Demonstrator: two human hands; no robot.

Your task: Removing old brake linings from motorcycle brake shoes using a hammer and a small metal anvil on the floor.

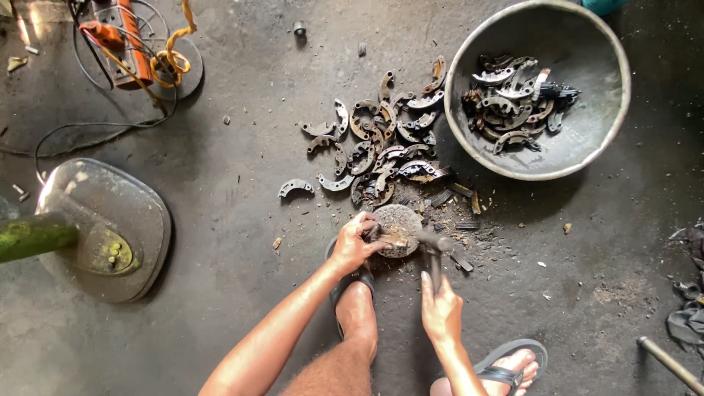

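My left hand [353, 243] grips a curved metal brake shoe [375, 233] and presses it against a round stone block [400, 226] on the floor. My right hand [441, 309] is closed on the handle of a hammer [434, 249], whose head rests at the block's right edge. A heap of curved brake shoes [381, 143] lies on the floor just beyond the block. One lone shoe [295, 187] sits apart to the left.
A large metal bowl [587, 147] at the upper right holds several more shoes. A fan base [103, 227] stands at the left. Cables and an orange tool [117, 37] lie top left. Debris [458, 213] litters the floor. My sandalled feet [510, 363] are below.
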